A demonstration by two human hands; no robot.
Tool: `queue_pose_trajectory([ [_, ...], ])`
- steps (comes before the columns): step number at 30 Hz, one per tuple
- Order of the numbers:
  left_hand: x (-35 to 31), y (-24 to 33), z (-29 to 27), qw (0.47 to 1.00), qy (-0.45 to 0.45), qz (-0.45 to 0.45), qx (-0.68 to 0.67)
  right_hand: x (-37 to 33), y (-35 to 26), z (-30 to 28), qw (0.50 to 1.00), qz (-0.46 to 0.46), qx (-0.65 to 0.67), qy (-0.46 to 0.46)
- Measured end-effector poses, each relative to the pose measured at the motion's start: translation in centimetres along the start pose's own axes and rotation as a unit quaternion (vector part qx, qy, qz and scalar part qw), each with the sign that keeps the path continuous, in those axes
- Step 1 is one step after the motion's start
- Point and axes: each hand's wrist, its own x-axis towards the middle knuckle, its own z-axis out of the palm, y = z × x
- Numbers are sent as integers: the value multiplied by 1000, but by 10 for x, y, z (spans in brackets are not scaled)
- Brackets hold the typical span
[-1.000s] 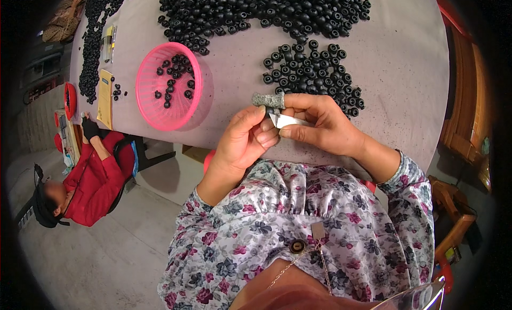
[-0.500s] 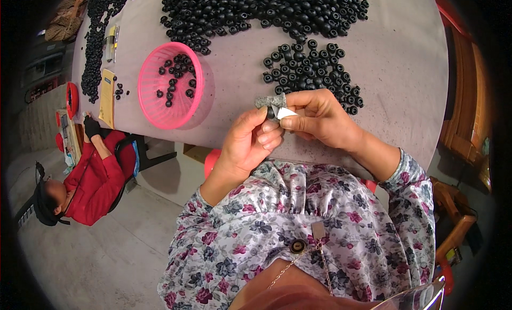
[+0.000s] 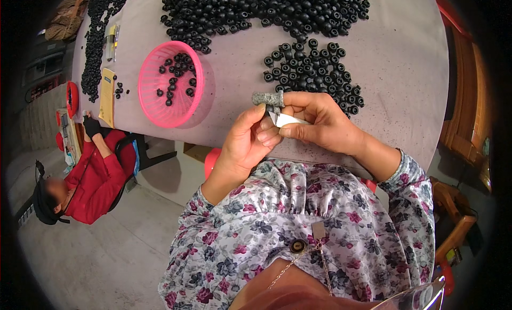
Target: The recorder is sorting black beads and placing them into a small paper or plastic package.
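While we look down past the floral sleeves, we see the left hand partly closed, its thumb and fingers pinching a small black piece just in front of the body, near the table's edge. The right hand meets it there, its thumb and curled fingers grasping a pale, pointed blade whose tip lies at the piece. A grey knit cover sheathes that hand's index finger, and with the fingertips it hides most of the piece from us, so we cannot tell whether the blade touches it.

Just beyond the right hand lies a loose cluster of black pieces; to the left, a pink basket holds a scattering of more. Behind both spreads a far larger black heap. Farther left, we find a tan envelope and a long band of small black pieces.

All these rest on a pale grey table cover, speckled with dark bits. Beyond its left side, a co-worker in red sits above a grey floor; brown wooden furniture stands along the right.
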Motion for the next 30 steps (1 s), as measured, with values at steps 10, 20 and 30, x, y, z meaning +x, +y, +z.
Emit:
queue_pose_trajectory([
  [10, -1, 1, 3, 1000, -26, -4, -2, -1, 3, -2, 1000, 14, 13, 11],
  [20, -25, 18, 12, 974, -21, 84, 209, 2, 7, -4, 998, 16, 38, 44],
  [30, -24, 75, 29, 498, 270, 455, 686, 5, 9, -7, 998, -1, 30, 58],
])
